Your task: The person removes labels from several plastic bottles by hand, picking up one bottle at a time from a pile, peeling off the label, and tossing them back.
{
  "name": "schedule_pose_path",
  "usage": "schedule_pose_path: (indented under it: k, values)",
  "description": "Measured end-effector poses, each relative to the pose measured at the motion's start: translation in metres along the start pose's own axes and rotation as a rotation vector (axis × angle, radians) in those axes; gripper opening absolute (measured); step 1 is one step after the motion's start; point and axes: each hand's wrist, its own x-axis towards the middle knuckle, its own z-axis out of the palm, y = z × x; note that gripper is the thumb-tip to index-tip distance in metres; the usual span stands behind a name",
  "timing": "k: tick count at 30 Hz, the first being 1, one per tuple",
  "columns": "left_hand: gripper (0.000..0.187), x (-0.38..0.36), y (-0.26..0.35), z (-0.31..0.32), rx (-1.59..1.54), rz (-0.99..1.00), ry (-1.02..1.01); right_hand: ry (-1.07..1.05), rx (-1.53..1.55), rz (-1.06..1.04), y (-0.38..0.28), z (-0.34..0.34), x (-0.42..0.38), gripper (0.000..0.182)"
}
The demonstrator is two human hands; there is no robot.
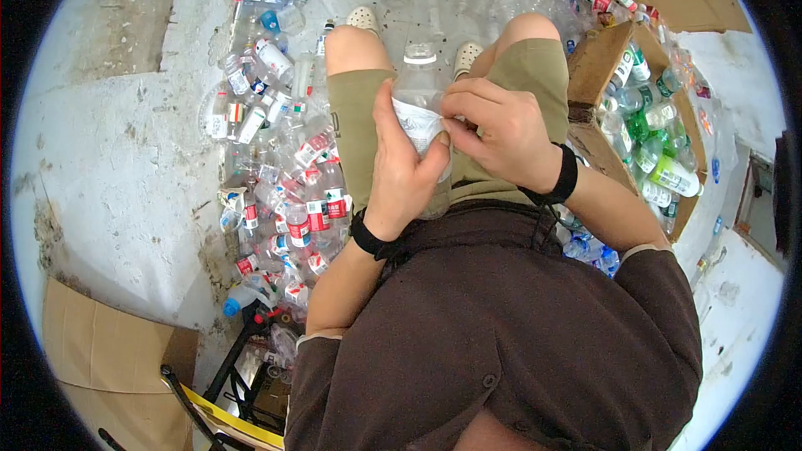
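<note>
A clear plastic bottle stands nearly upright between my knees, its neck pointing away from me and no cap visible on it. Around its middle is a white label, creased and pulled askew. My left hand is wrapped round the bottle from the left, thumb across the front by the label's lower edge. On the right side, my right hand pinches the label's edge between thumb and fingers. The bottle's lower end is partly covered by my hands.
Many loose plastic bottles lie heaped to my left and ahead. At right stands a cardboard box full of bottles, several with green labels. A flattened cardboard piece and a black-and-yellow frame are at lower left.
</note>
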Motion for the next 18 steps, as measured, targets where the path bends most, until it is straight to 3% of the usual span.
schedule_pose_path:
  k: [6,9,13,16,18]
  values:
    - [0.076,-0.003,-0.009,0.004,0.006,-0.043,0.016,-0.117,0.117,-0.015,0.014,0.003,-0.002,0.015]
    - [0.073,-0.001,-0.007,0.007,-0.136,-0.067,0.025,-0.041,0.192,0.084,0.010,0.009,-0.003,0.016]
    - [0.071,0.000,0.000,0.004,-0.117,-0.082,0.024,-0.095,0.109,0.091,0.006,0.007,-0.002,0.017]
    - [0.069,-0.002,-0.002,0.003,-0.173,-0.142,0.010,-0.180,0.240,0.190,0.004,-0.001,0.002,0.016]
    - [0.069,-0.001,-0.001,0.000,0.001,-0.086,-0.015,-0.266,0.395,0.350,0.003,-0.005,0.005,0.017]
